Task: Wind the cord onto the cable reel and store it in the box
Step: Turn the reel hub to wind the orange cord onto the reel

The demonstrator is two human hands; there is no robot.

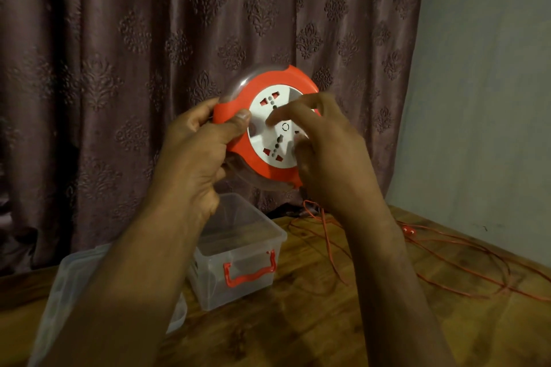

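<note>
I hold a round cable reel (pixel 262 92) up in front of the curtain; it has an orange rim, a white socket face and a clear back. My left hand (pixel 196 149) grips its left edge, thumb on the orange rim. My right hand (pixel 325 149) lies over the white face, blurred, with its fingers curled on the centre part. The thin red cord (pixel 329 250) hangs from the reel's bottom and lies in loose loops across the wooden table (pixel 313 322), ending in a red plug (pixel 408 230). The clear box (pixel 238 250) with a red handle stands open below the reel.
The box's clear lid (pixel 64 283) lies on the table to the left, partly under my left arm. A patterned brown curtain (pixel 149 53) hangs behind, and a pale wall (pixel 489 98) closes the right side.
</note>
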